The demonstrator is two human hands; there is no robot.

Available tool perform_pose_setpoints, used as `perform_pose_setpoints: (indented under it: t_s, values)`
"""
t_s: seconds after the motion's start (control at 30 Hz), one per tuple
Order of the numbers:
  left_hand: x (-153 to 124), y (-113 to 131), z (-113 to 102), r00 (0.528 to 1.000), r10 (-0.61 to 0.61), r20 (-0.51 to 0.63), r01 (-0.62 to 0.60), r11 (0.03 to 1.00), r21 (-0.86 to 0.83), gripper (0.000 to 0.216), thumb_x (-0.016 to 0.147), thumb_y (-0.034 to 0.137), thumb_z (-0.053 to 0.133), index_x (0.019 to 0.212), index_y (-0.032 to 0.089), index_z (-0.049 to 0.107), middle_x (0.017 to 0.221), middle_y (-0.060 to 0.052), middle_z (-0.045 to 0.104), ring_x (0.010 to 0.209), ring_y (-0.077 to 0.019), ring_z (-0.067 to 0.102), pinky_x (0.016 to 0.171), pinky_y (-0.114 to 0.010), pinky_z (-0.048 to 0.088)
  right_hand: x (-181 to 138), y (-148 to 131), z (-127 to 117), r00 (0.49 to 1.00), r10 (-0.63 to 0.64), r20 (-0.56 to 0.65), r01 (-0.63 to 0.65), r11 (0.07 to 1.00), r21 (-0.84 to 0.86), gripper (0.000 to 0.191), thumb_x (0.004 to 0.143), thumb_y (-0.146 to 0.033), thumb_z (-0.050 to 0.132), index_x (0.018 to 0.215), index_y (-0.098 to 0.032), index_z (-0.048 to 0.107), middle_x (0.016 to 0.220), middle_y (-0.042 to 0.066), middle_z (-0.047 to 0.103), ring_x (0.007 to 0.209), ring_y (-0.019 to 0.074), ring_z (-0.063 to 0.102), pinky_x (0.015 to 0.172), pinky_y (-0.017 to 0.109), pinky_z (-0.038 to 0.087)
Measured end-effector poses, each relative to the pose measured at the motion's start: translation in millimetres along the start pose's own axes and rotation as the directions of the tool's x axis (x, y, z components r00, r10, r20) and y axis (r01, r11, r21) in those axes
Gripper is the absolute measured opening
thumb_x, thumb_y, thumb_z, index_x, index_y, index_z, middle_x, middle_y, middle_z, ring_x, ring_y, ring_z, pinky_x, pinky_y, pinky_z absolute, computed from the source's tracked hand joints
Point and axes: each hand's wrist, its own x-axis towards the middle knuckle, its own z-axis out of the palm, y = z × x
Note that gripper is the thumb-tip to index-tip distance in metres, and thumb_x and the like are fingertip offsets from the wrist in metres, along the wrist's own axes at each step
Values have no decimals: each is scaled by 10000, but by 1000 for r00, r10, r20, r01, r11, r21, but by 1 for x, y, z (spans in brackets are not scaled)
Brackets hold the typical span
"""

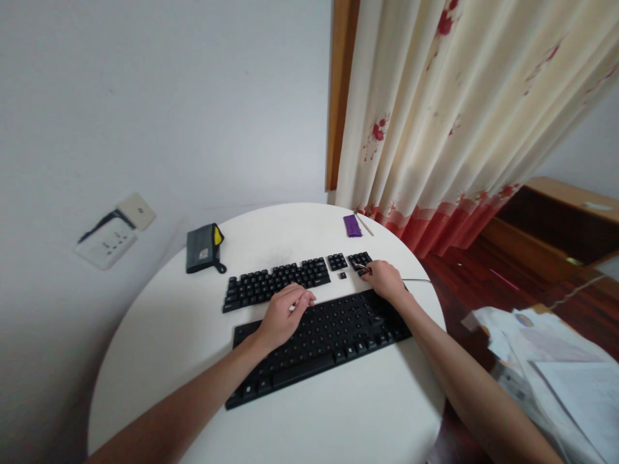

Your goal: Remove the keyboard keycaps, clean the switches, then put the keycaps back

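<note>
A black keyboard (316, 332) lies at a slant on the round white table (159, 361), with most keycaps off and a few left along its near row. Beyond it, loose black keycaps (271, 283) are laid out in keyboard order. My left hand (287, 312) rests over the keyboard's far left edge, fingers curled in and thumb against them; what they hold, if anything, is hidden. At the number-pad keycaps (360, 259), my right hand (384, 278) is closed on a small wire tool (362, 267). One single keycap (342, 275) sits apart, left of that hand.
A dark grey pouch (200, 248) with a yellow patch stands at the table's left back. At the back right are a purple cloth piece (353, 225) and a thin stick (365, 224). A cable (416, 280) runs off the right edge. Papers (570, 374) lie beside the table.
</note>
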Motion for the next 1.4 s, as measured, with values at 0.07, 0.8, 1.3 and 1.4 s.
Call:
perform_pose_setpoints:
  t_s: [0.07, 0.8, 1.3, 1.4]
  values:
    - [0, 0, 0, 1000, -4, 3, 4, 1000, 0, 275, 1001, 214, 454, 818, 170, 655, 779, -22, 664, 774, -154, 597, 750, -286, 455, 1, -2, 0, 1000, 0, 0, 0, 1000, -2, 160, 852, -304, 649, 935, -199, 736, 956, 104, 731, 892, 254, 673, 717, 292, 425]
    - [2, 1, -1, 999, -13, 32, 12, 999, 33, 317, 1004, 246, 437, 781, 172, 651, 749, -28, 654, 759, -163, 587, 733, -302, 457, -76, 53, -46, 884, 74, -462, 212, 817, 536, 544, 1022, -482, 246, 920, -178, 686, 727, 34, 577, 685, 179, 545, 651, 284, 399]
    - [2, 0, 0, 999, -26, 24, 25, 998, 58, 321, 994, 262, 446, 780, 180, 670, 749, -27, 665, 753, -168, 605, 715, -290, 465, -108, 80, -2, 961, 206, -185, -6, 684, 730, 511, 935, -614, 401, 672, -200, 542, 493, -40, 403, 444, 127, 361, 455, 258, 268]
    - [2, -2, 0, 999, -27, 28, 25, 998, 57, 321, 995, 268, 445, 783, 180, 669, 754, -26, 665, 761, -169, 606, 724, -292, 466, -113, 72, -3, 965, 149, -215, 20, 777, 629, 477, 966, -552, 361, 674, -209, 517, 521, -22, 443, 475, 141, 406, 493, 264, 291]
